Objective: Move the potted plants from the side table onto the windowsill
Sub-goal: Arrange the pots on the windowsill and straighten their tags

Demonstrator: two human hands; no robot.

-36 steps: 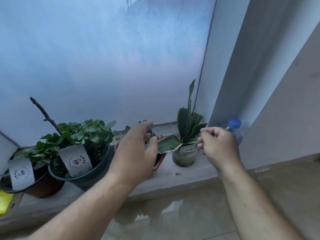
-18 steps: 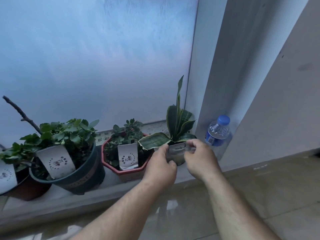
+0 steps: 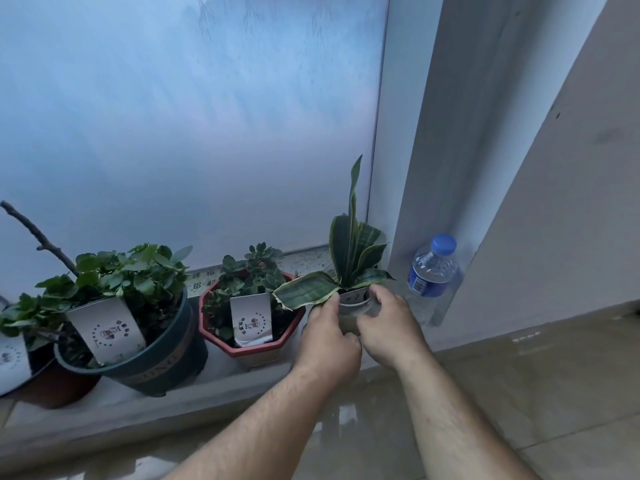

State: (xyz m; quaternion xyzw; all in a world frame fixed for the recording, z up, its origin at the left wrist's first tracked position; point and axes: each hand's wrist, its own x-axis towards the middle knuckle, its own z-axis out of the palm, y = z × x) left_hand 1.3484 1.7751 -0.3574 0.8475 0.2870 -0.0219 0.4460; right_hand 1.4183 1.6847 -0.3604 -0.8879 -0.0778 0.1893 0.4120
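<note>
A small pale pot (image 3: 350, 308) with a snake plant (image 3: 349, 251) stands at the right end of the low windowsill (image 3: 114, 400). My left hand (image 3: 329, 337) grips the pot's left side and my right hand (image 3: 388, 327) grips its right side. To its left stand a red octagonal pot (image 3: 256, 351) with a white tag, a dark teal pot (image 3: 162, 358) with a leafy plant and tag, and a brown pot (image 3: 52, 386) at the left edge, partly cut off.
A water bottle (image 3: 431, 275) with a blue cap stands in the corner right of the snake plant, against the window frame. Frosted glass rises behind the pots. A glossy tiled floor (image 3: 519, 393) lies below the sill.
My left hand left the red pot and moved right. Both hands came down around the snake plant's pot. The view shifted right and closer.
</note>
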